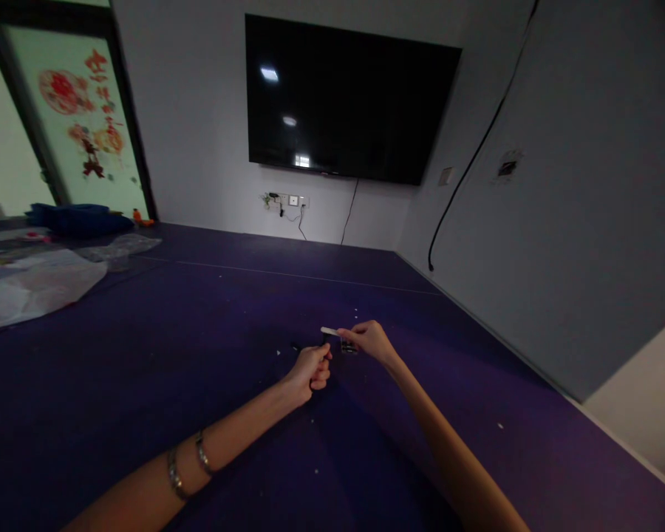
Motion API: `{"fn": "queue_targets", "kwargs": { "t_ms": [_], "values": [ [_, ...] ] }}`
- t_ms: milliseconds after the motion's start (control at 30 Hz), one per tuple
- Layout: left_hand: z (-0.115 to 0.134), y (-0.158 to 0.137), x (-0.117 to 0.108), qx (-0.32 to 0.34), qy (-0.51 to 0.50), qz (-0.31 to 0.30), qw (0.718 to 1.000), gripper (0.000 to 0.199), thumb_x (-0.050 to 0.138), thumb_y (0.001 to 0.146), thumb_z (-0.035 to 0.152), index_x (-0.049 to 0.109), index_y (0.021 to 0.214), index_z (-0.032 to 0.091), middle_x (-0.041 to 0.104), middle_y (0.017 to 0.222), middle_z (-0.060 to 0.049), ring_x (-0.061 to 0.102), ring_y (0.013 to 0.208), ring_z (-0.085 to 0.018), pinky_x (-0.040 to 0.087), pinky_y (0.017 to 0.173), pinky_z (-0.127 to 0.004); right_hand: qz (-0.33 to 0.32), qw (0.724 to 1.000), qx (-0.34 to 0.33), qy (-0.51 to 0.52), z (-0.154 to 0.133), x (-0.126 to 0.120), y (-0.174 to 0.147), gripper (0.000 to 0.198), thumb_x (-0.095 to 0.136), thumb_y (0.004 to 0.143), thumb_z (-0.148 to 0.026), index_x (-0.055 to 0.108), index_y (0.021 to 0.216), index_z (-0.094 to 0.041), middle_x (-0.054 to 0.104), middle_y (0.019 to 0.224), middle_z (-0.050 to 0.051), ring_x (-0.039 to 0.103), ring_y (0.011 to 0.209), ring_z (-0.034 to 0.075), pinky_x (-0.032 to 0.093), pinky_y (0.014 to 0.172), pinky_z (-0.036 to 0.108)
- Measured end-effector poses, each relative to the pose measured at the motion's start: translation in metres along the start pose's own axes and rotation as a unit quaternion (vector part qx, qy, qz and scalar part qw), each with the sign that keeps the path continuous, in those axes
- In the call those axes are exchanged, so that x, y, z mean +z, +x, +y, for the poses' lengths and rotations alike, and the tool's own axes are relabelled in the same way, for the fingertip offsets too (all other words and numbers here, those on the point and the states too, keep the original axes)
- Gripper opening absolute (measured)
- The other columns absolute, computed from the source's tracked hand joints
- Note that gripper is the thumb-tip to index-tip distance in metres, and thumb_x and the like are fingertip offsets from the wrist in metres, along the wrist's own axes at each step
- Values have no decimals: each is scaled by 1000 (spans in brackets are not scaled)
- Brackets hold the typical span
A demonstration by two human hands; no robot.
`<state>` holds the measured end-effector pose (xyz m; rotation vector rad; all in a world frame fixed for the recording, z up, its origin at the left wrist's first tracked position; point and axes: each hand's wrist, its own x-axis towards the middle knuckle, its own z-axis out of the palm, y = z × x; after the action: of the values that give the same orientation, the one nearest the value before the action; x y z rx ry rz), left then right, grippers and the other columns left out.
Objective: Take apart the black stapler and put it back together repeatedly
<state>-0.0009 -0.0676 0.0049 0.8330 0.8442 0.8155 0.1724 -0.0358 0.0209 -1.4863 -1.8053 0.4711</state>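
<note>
My left hand (310,372) is closed in a fist around a dark, slim object (326,339), whose top end pokes out above the thumb. My right hand (370,340) pinches a short white strip (328,331) between thumb and fingers. The strip's far end reaches over the top of the dark object; whether they touch I cannot tell. Just below the right fingertips shows a small case-like thing (349,346) with light and dark parts, partly hidden. A small black piece (295,346) lies on the purple floor (227,414) beside my left hand.
Several white scraps (500,425) are scattered over the floor. Plastic sheeting (38,284) and a dark blue bundle (77,219) lie at the left. A black cable (465,174) hangs down the right wall. Ahead, a television (349,103) is mounted above wall sockets (292,200).
</note>
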Motion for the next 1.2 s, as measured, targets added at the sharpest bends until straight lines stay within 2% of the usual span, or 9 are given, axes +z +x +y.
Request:
{"fn": "queue_targets", "kwargs": {
  "t_ms": [100, 233, 367, 500, 600, 733, 867, 1000, 1200],
  "values": [
    [1, -2, 1, 7, -6, 3, 1000, 23, 47, 84, 35, 41, 69, 17, 24, 42, 12, 14, 29, -1, 2, 36, -19, 22, 1000, -6, -3, 1, -1, 0, 52, 53, 69, -62, 60, 49, -15, 49, 44, -1, 39, 42, 7, 25, 43, 21],
    [3, -5, 4, 2, -16, -1, 1000, 22, 42, 86, 32, 41, 69, 17, 23, 41, 12, 13, 29, -1, 2, 36, -19, -25, 999, -10, 38, 3, -5, 0, 51, 53, 70, -60, 59, 49, -14, 47, 43, -1, 36, 41, 7, 25, 43, 21],
    [4, -6, 6, 0, -17, 3, 1000, 22, 42, 86, 31, 40, 69, 17, 23, 40, 12, 13, 29, -1, 2, 36, -19, 7, 999, -3, 31, 7, -9, -1, 50, 55, 69, -59, 57, 47, -14, 45, 42, -2, 35, 41, 7, 23, 43, 22],
    [5, -5, 5, 1, -22, -1, 1000, 22, 41, 87, 31, 41, 70, 17, 23, 40, 12, 13, 29, -1, 2, 36, -19, -38, 998, -12, 55, 6, -12, -2, 49, 54, 71, -57, 56, 47, -14, 46, 42, -2, 35, 41, 7, 24, 43, 22],
    [4, -5, 5, 2, -25, -5, 1000, 22, 43, 86, 32, 40, 69, 17, 23, 40, 12, 13, 29, -1, 2, 36, -18, -6, 999, 3, 45, 4, -12, -2, 49, 54, 71, -57, 55, 47, -14, 45, 42, -2, 35, 41, 7, 24, 43, 21],
    [3, -5, 4, 7, -28, -14, 999, 22, 42, 86, 31, 40, 69, 17, 23, 40, 12, 13, 29, -1, 2, 35, -18, -46, 997, -16, 57, 5, -12, -1, 50, 55, 70, -58, 53, 45, -14, 43, 41, -3, 34, 41, 6, 24, 42, 21],
    [4, -6, 5, 2, -28, -20, 999, 22, 43, 86, 31, 40, 69, 17, 23, 41, 12, 12, 29, -1, 1, 35, -18, -7, 999, -4, 31, 7, -13, 0, 49, 54, 70, -59, 57, 49, -14, 44, 43, -3, 35, 41, 7, 23, 42, 21],
    [5, -7, 6, 1, -32, -22, 999, 22, 44, 85, 31, 40, 69, 17, 24, 41, 12, 13, 29, -1, 1, 35, -18, -57, 998, -19, 35, 7, -16, 0, 52, 52, 71, -60, 53, 46, -15, 43, 42, -3, 35, 41, 6, 24, 42, 21],
    [2, -2, 2, 11, -23, -9, 1000, 22, 46, 84, 32, 41, 68, 17, 24, 40, 12, 14, 28, -1, 2, 35, -18, -10, 1000, -26, -7, 2, -16, 1, 53, 52, 69, -63, 56, 49, -15, 44, 42, -3, 35, 41, 7, 24, 42, 21]
  ]
}}
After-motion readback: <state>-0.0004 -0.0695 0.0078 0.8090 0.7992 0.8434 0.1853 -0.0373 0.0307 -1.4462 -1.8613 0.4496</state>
